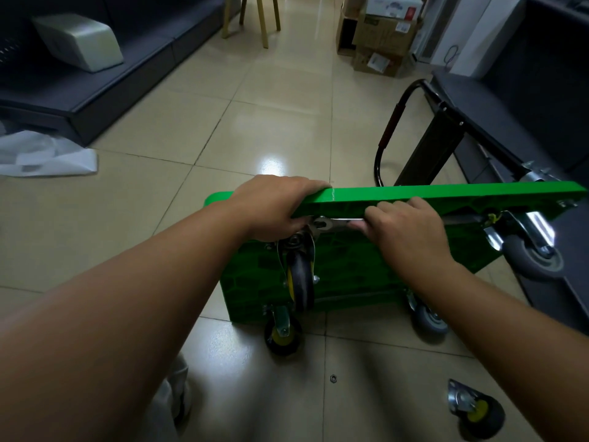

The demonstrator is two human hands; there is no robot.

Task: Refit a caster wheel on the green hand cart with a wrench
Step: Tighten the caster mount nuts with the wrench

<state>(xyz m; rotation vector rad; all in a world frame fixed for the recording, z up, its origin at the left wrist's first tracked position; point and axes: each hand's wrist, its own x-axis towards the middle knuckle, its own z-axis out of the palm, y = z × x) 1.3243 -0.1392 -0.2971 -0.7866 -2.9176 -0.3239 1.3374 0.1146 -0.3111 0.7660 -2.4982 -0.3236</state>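
The green hand cart (357,266) stands on its long edge on the tiled floor, its underside towards me. My left hand (274,208) grips the top edge of the deck, above a caster wheel (301,282) with a yellow hub. My right hand (404,231) holds the handle of a silver wrench (334,223). The wrench head sits at the top of that caster's mount, just under the deck's edge. Other casters show at the lower left (282,336), lower right (427,320) and upper right (535,256) of the deck.
A loose caster (475,413) and a small washer (333,378) lie on the floor in front of the cart. The cart's folded black handle (390,129) reaches out behind it. Dark shelving stands left and right, cardboard boxes (379,33) at the back, white wrapping (41,154) on the left.
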